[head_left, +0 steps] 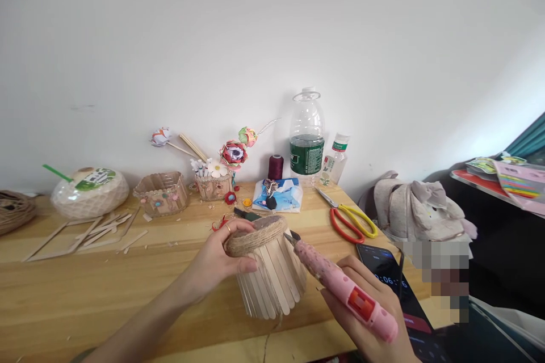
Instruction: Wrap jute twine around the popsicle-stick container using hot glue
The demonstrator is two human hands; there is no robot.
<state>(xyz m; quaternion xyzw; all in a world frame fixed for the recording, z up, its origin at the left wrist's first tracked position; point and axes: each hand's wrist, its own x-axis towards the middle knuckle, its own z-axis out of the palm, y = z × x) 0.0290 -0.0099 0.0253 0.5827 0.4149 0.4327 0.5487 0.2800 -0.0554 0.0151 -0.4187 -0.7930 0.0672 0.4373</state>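
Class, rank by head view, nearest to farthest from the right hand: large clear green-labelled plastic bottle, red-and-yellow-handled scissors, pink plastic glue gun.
1. Glue gun: in right hand.
2. Scissors: near table's right edge.
3. Bottle: back, by wall.

Bare tabletop at left, scissors, phone blocking right

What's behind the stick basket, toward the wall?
Past the rim of the stick basket, a dark object partly shows; farther back are a blue-and-white packet and a purple spool. The basket covers the rest of the dark object and whatever lies directly behind.
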